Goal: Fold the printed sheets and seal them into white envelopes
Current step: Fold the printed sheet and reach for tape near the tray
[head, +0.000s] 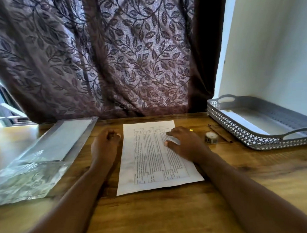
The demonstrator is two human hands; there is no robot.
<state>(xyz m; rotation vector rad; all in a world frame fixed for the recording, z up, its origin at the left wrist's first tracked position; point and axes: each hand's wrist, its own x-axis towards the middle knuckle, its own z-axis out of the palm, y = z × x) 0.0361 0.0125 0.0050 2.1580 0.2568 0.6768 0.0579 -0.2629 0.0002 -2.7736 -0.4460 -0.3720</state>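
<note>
A printed sheet [151,162] with a table of text lies flat and unfolded in the middle of the wooden table [171,212]. My right hand [183,143] rests on the sheet's upper right part, fingers spread, holding nothing. My left hand [104,146] sits just left of the sheet's top left edge, fingers curled in, with nothing visible in it. A clear plastic pack of white envelopes [62,139] lies at the left. A white envelope [244,123] lies inside the grey tray [255,140] at the right.
A roll of tape [211,137] and a brown pencil [220,133] lie between the sheet and the tray. Crumpled clear plastic [27,181] covers the near left. A leaf-patterned curtain [111,56] hangs behind the table's far edge.
</note>
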